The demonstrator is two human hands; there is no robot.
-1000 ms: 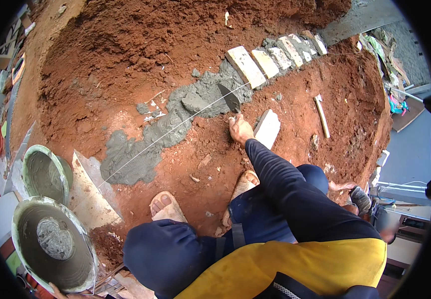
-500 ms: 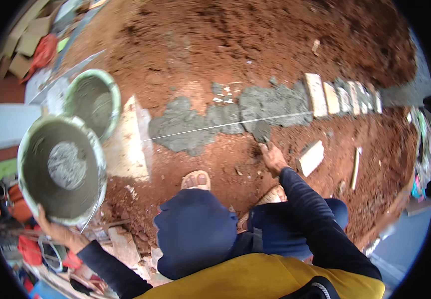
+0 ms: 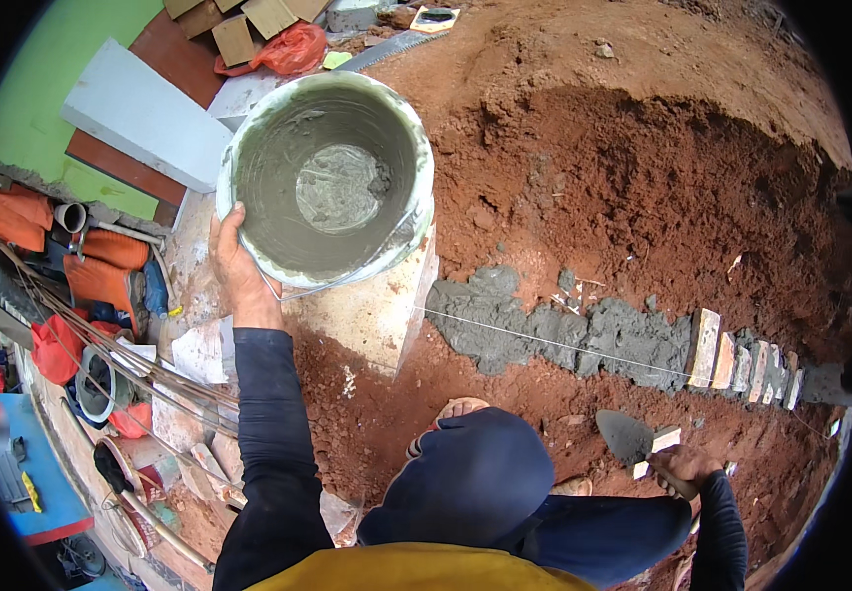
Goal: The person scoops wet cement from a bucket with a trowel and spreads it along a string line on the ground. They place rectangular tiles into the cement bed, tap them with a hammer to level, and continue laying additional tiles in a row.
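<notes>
My left hand (image 3: pixel 247 281) grips the rim of a pale bucket (image 3: pixel 266 202), thumb over the edge. Grey mortar coats the bucket's inside, with a thin patch on its bottom. On the right, my right hand (image 3: pixel 687 468) is closed round the handle of a pointed trowel (image 3: pixel 623 435), its blade smeared grey. Behind the blade lies a loose brick (image 3: pixel 666 438), partly hidden. A bed of wet mortar (image 3: pixel 505 320) runs along the red soil under a taut white string (image 3: pixel 559 344). Several bricks (image 3: pixel 704 345) stand on edge in a row at its right end.
A pale flat slab (image 3: pixel 372 315) lies below the bucket. Beyond it are a handsaw (image 3: pixel 392 49), a red plastic bag (image 3: pixel 293 49) and cardboard boxes (image 3: pixel 234 39). Bent rods (image 3: pixel 131 360), orange items and other clutter fill the left side.
The bucket in my left hand has moved forward, and the second bucket no longer shows. My right hand has drawn the trowel off the mortar toward me. The view has swung left.
</notes>
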